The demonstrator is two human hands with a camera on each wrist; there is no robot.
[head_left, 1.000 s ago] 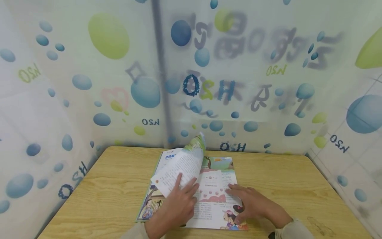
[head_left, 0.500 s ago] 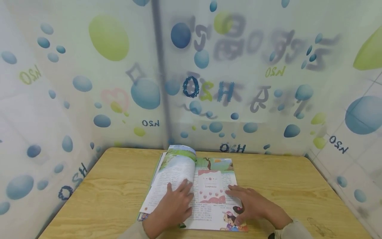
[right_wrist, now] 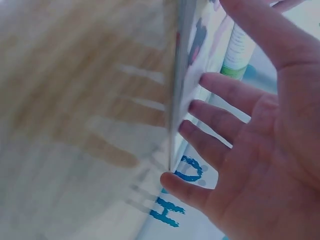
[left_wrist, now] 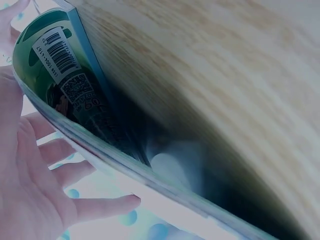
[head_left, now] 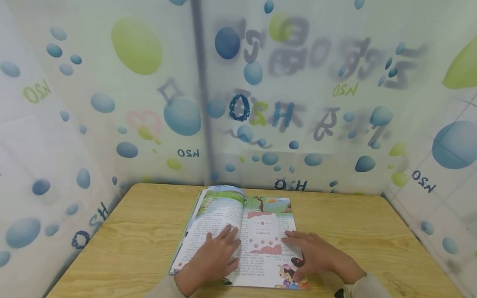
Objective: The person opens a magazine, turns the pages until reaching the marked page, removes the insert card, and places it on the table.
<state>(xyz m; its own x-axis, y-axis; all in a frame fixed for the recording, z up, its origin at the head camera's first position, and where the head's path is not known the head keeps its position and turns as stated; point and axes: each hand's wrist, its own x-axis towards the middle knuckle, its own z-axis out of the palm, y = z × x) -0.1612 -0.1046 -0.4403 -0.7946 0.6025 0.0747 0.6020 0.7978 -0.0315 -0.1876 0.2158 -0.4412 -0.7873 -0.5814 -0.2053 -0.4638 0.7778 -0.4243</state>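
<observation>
An open illustrated magazine (head_left: 252, 270) lies on the wooden table in the head view, with a slightly bowed left page (head_left: 210, 223). A pink and white card with strawberries (head_left: 262, 236) is on its right page. My left hand (head_left: 213, 257) rests with fingers spread on the left page near the spine. At the right page's outer edge, my right hand (head_left: 316, 253) touches the paper with its fingertips, thumb by the printed cartoon children. The left wrist view shows the green cover with a barcode (left_wrist: 59, 54) beneath the bowed pages. Straight fingers (right_wrist: 215, 117) meet the page in the right wrist view.
The wooden table (head_left: 357, 231) extends around the magazine on both sides. Behind it hangs a pale curtain (head_left: 298, 124) with blue and green dots and mirrored lettering, which also closes off the left and right sides.
The curled page under my left hand has swung over to the left and flattened onto the left side. My left hand has shifted slightly down and left; my right hand stays in place.
</observation>
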